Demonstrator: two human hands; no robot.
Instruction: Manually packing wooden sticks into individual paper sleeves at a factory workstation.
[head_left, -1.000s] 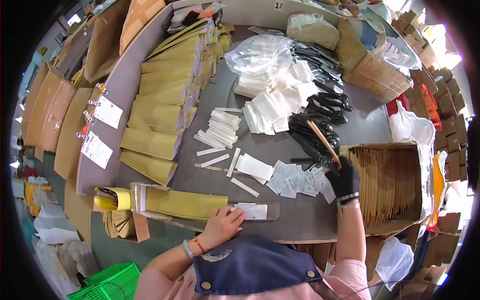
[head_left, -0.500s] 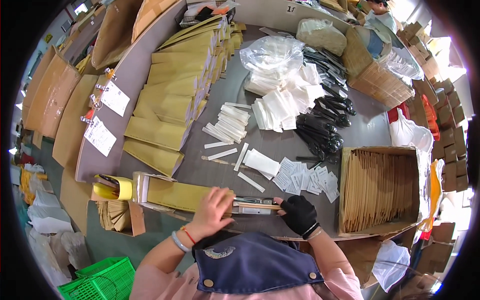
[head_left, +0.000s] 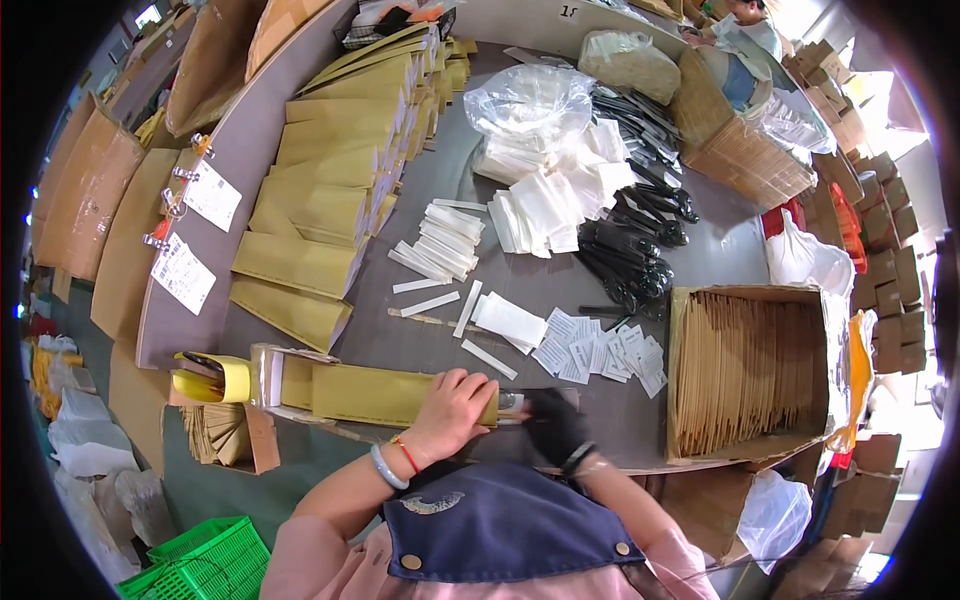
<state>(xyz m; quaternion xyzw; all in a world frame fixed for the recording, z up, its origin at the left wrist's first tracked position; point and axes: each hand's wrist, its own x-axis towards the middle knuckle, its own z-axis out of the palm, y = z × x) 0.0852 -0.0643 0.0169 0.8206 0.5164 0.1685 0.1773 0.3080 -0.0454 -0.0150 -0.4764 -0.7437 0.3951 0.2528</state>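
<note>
My left hand (head_left: 458, 412), bare, with a red cord and a pale bangle on the wrist, holds the right end of a long kraft paper envelope (head_left: 365, 396) at the table's front edge. From that end shows a small bit of a pale, clear-wrapped item (head_left: 510, 402); the rest of it is hidden. Close to it is my right hand (head_left: 557, 428), in a black fingerless glove and smeared by motion, so its fingers are unclear. The envelope's left part lies in a narrow open cardboard holder (head_left: 262, 378).
Filled kraft envelopes (head_left: 300, 262) overlap at left. Beyond my hands lie white strips (head_left: 440, 240), folded white napkins (head_left: 545, 215), printed slips (head_left: 600, 350) and black spoons (head_left: 625, 265). At right stands a carton (head_left: 675, 380) of upright kraft envelopes. Another person (head_left: 750, 35) is at the far right.
The envelope's right end reaches farther right and covers most of the wooden sticks and wrapped items that lay exposed. My left hand moved right with it; my right hand shifted lower and slightly left.
</note>
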